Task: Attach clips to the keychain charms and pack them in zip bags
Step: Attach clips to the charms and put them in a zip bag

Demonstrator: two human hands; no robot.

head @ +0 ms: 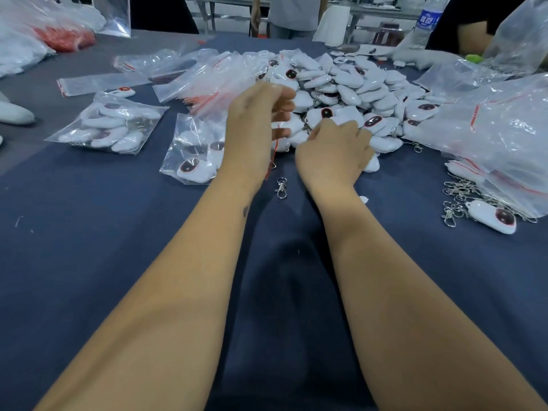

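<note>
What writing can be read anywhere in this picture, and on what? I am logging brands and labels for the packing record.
Water bottle, far right of the table: blue label with white characters, too blurred to read.
Zip bags: red strips only, no print that can be made out.
Keychain charms: dark oval with a red rim, no lettering visible.
No text here is legible.

- Head view: single wide-angle camera, worn on the person's head.
- Facing: forward and down over both forearms onto the blue-covered table.
- Nearness: close; forearms fill the lower frame, far edge and standing people at top.
- Shared ground: none, sole view.
</note>
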